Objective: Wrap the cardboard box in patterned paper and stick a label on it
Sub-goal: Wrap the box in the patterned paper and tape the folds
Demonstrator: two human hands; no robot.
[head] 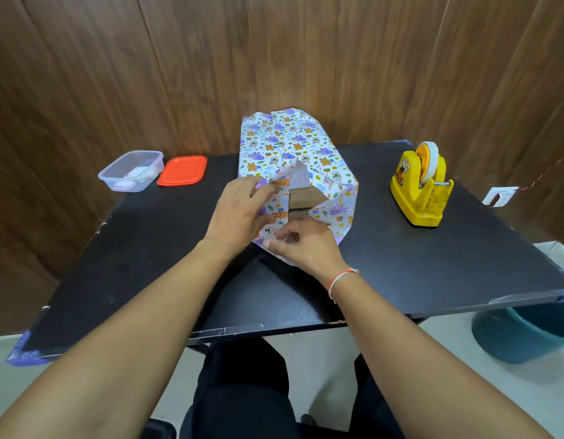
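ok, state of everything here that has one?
box: mostly wrapped, near end open, cardboard showing
paper: around box, near flaps unfolded
left hand: pinching a flap
right hand: pinching the lower flap
tub: open
lid: off, beside tub
dispenser: upright, tape loaded
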